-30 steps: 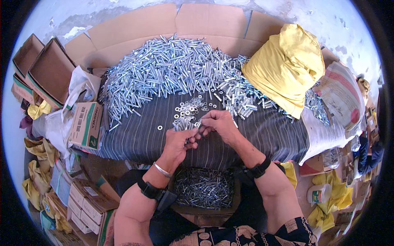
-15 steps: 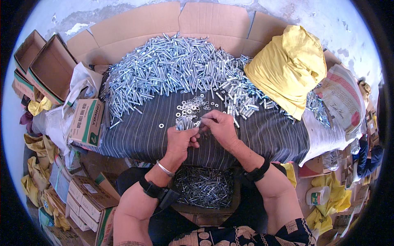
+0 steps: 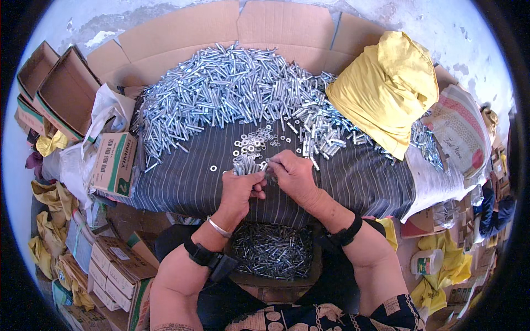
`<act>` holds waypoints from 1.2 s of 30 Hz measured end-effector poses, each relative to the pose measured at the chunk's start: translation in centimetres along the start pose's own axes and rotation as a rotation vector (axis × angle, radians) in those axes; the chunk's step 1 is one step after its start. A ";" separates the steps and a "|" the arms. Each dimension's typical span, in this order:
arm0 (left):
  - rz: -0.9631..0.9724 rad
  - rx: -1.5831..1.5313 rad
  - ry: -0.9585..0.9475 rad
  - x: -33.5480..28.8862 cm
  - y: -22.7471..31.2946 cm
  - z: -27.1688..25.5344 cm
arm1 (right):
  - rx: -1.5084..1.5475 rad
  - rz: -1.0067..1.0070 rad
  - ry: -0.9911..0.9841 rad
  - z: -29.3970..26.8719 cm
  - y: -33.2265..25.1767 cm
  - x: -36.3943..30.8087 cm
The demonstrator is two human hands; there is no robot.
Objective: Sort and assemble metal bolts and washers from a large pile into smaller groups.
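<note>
My left hand (image 3: 241, 186) is closed round a bunch of silver metal sleeve anchors (image 3: 244, 165), their ends standing up out of the fist. Close beside it, my right hand (image 3: 293, 171) pinches at the tip of one piece by the left thumb; what exactly lies between the fingertips is too small to make out. Just beyond both hands, loose washers (image 3: 255, 140) are scattered on a dark striped cloth (image 3: 182, 176). A large heap of silver anchors (image 3: 221, 88) spreads behind them.
Cardboard (image 3: 182, 25) stands behind the heap, and a yellow sack (image 3: 389, 91) rests on its right side. A bin of dark metal bolts (image 3: 273, 251) sits below the cloth's front edge, between my knees. Boxes (image 3: 115, 164) and plastic bags (image 3: 77, 171) crowd the left.
Both hands stay together in nearly the same place, with only small finger movement. The whole view has shifted slightly.
</note>
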State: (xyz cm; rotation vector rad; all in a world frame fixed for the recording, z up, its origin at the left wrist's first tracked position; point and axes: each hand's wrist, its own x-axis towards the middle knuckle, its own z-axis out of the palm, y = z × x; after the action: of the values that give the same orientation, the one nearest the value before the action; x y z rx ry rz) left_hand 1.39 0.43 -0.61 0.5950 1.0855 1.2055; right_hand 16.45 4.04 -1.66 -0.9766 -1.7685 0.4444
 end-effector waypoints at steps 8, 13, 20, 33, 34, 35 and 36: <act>-0.016 -0.031 0.002 0.3 -0.1 -0.2 | -0.206 -0.187 -0.035 -0.5 -0.1 -0.2; -0.027 0.005 -0.010 -0.1 0.5 0.2 | 0.074 0.214 0.051 -3.5 2.0 1.6; -0.014 0.004 -0.056 -0.5 1.0 0.1 | -0.258 0.038 -0.176 -3.5 2.8 0.4; -0.125 0.077 -0.060 -0.5 0.9 0.2 | -0.509 -0.007 -0.265 -2.7 2.4 0.5; -0.129 0.053 -0.068 -0.3 0.5 0.0 | -0.508 -0.009 -0.266 -2.8 1.9 1.0; -0.133 0.029 -0.076 -0.2 0.3 -0.1 | -0.227 0.278 -0.273 -3.1 1.2 1.4; -0.131 0.028 -0.073 -0.3 0.4 0.1 | 0.062 0.558 -0.276 -3.3 0.3 1.9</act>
State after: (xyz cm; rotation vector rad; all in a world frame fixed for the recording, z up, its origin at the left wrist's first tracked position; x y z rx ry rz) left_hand 1.27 0.31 -0.16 0.5759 1.0647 1.0498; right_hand 19.32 5.29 0.64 -1.4191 -1.6887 1.0197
